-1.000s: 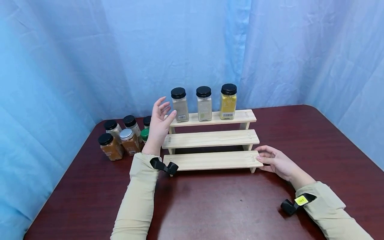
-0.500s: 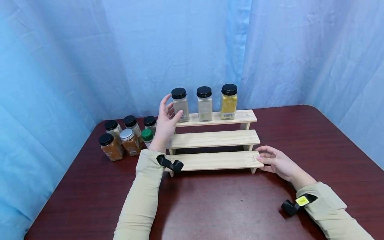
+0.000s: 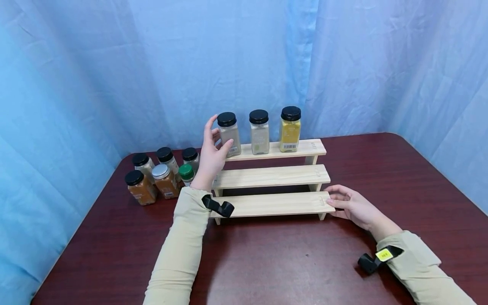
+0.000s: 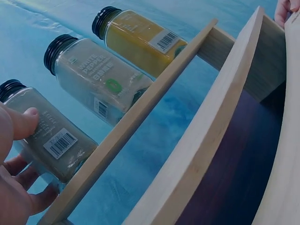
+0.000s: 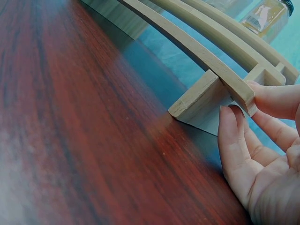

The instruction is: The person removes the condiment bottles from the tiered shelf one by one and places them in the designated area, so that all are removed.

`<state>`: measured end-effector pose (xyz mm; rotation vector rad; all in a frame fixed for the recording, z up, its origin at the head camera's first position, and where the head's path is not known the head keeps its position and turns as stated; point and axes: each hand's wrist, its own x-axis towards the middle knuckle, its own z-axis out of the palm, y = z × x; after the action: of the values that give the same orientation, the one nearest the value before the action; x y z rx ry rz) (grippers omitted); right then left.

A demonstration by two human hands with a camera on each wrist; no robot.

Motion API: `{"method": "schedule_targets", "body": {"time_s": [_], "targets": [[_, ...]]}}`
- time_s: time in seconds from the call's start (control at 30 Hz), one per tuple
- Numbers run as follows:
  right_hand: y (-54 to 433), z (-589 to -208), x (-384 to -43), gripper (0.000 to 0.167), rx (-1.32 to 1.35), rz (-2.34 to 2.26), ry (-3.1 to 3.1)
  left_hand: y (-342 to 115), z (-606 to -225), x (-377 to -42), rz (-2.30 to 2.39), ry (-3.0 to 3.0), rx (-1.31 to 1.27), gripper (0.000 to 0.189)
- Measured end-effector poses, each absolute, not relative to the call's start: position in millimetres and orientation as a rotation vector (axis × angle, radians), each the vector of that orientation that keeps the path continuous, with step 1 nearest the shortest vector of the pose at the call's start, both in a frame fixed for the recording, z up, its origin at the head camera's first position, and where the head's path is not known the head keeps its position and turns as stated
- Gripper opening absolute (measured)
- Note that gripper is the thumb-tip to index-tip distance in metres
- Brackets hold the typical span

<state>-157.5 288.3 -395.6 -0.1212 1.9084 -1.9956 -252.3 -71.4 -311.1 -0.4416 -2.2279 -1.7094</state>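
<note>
Upright at the left end of the top tier of the wooden rack (image 3: 271,176): grey jar (image 3: 230,132), black lid, barcode label facing front, in the grip of the left hand (image 3: 212,156). Thumb across the front of the glass, other fingers curled behind and beside; jar pinched between. Base apparently on the tier board, though partly hidden by the board's edge in the left wrist view.

At the right end of the rack's lowest tier: right hand (image 3: 352,207), thumb on top of the board, other fingers past its end and below, pinching that end.

Midway along the rack's top tier, apart from the grey jar: white pepper jar (image 3: 260,137), name legible in the left wrist view, green mark low on the glass. Farther toward the rack's right end, same tier: yellow jar (image 3: 290,134), also black-lidded and upright.

On the bench (image 3: 267,262), left of the rack, two close rows. Back row: three black-lidded jars (image 3: 167,159). Front row: orange-brown jar (image 3: 142,189) with black lid, silver-lidded jar (image 3: 166,183), then green-lidded jar (image 3: 187,173) nearest the rack, partly covered by the left hand and wrist.

In front of the rack: pale sleeves (image 3: 179,245) with black mounts (image 3: 219,206) at the cuffs, yellow sticker (image 3: 384,254) on the right one. Behind the rack and to both sides: blue curtain (image 3: 228,55), softly creased.
</note>
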Motion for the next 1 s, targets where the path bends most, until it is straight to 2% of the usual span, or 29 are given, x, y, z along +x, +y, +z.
{"method": "schedule_targets", "body": {"time_s": [0.33, 1.0], "targets": [[289, -396, -158, 0.023, -0.131, -1.999, 1.898, -72, -309, -241, -1.505, -2.343, -0.504, 0.063], [288, -395, -158, 0.021, -0.092, -2.005, 1.903, -84, -318, -199, -1.597, -2.24, -0.571, 0.063]]}}
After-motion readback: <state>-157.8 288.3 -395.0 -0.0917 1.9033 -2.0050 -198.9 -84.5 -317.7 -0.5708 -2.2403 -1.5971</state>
